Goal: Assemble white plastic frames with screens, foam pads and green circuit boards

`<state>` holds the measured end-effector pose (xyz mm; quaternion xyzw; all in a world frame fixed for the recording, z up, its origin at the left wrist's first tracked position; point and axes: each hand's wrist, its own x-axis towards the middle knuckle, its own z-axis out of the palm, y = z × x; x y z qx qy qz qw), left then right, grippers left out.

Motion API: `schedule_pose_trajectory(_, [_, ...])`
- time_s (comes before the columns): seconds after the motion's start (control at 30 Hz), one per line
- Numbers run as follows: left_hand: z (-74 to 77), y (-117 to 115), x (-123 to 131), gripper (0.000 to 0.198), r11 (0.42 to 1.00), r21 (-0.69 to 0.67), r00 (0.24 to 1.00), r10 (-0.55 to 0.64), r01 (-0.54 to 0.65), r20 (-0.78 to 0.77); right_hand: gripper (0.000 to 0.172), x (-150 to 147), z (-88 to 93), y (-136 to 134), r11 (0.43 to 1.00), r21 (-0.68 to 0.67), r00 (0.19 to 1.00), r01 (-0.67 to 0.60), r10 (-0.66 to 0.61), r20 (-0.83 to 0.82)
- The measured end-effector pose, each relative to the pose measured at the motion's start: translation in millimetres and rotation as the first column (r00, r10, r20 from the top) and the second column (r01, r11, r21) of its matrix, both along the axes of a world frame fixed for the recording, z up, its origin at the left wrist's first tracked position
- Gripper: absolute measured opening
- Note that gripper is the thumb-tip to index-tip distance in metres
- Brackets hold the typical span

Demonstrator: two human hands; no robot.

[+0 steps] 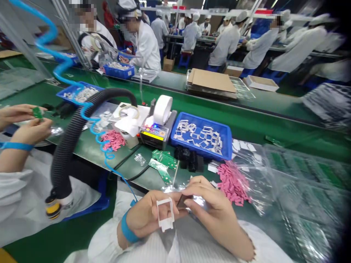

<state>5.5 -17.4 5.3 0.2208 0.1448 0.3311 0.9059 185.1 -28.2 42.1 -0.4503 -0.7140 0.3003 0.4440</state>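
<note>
white plastic frame (pixel 166 227) — long axis upright — in left hand (pixel 148 215)

left hand (pixel 148 215) holds white plastic frame (pixel 165 213) | right hand (pixel 212 208) holds dark piece (pixel 183 201)

This is a big factory. People in white coats and caps (pixel 225 45) sit in rows at long green work benches (pixel 246 122), with blue trays (pixel 189 120) of small white frames (pixel 201 137) and green circuit boards (pixel 164 159).
</note>
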Motion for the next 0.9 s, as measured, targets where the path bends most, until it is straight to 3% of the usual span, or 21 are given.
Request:
schedule_pose_trajectory(0.1, [-0.4, 5, 21, 0.044, 0.995, 0.039, 0.995, -0.097, 0.097, 0.001, 0.021, 10, -12.4, -7, 0.998, 0.055, 1.000, 0.026, -0.025, -0.017])
schedule_pose_trajectory(0.2, [-5.3, 3, 30, 0.044, 0.993, 0.058, 0.990, -0.099, 0.105, -0.099, 0.025, 19, -17.1, -10, 0.998, 0.040, 0.999, 0.040, -0.040, -0.017])
schedule_pose_trajectory(0.33, [-6.2, 1, 30, 0.038, 0.990, 0.115, 0.986, -0.061, 0.079, -0.152, 0.032, 29, -16.5, -15, 0.975, 0.148, 0.986, 0.168, -0.168, -0.017])
schedule_pose_trajectory(0.4, [-6.0, 1, 29, 0.037, 0.983, 0.155, 0.983, -0.067, 0.094, -0.170, 0.037, 30, -15.9, -17, 0.971, 0.178, 0.987, 0.158, -0.155, -0.029])
schedule_pose_trajectory(0.63, [-7.2, -2, 25, 0.038, 0.923, 0.377, 0.988, -0.020, 0.076, -0.152, 0.046, 27, -19.4, -19, 0.990, 0.090, 0.990, 0.110, -0.101, -0.104])
schedule_pose_trajectory(0.9, [-5.0, -1, 25, 0.036, 0.914, 0.400, 0.984, 0.003, 0.070, -0.179, 0.047, 26, -23.7, -23, 0.995, -0.037, 0.976, 0.094, -0.099, -0.196])
